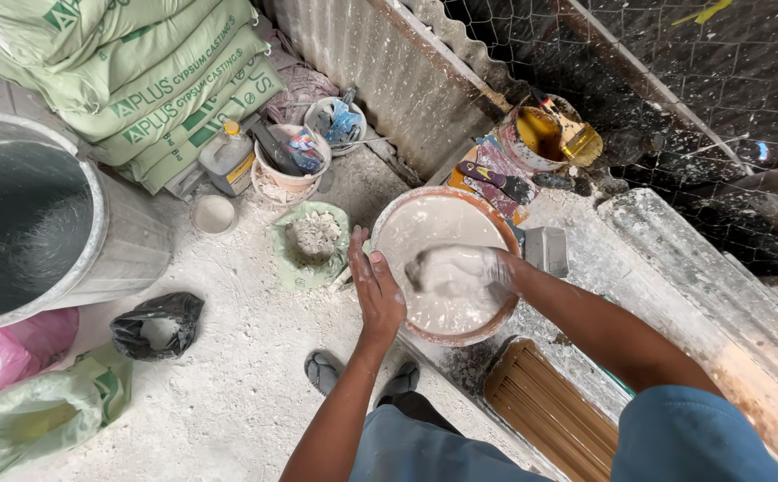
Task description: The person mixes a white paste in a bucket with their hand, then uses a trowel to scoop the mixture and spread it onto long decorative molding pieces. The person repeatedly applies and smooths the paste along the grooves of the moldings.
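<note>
A round basin (389,212) full of wet white plaster stands on a dusty bench edge in front of me. My right hand (457,271), coated in the white mix, is down inside the basin, fingers curled in the plaster. Against the basin's left rim rests my left hand (374,284), fingers together along the outside, steadying it. Both forearms reach in from the bottom of the head view.
A big metal drum (94,241) stands at left, stacked green sacks (139,80) behind it. A green bag of plaster lumps (313,236), small tubs, a jug (228,156), a black bag (157,326), a paint can with brush (549,134) and a ribbed brown mould (549,406) lie around.
</note>
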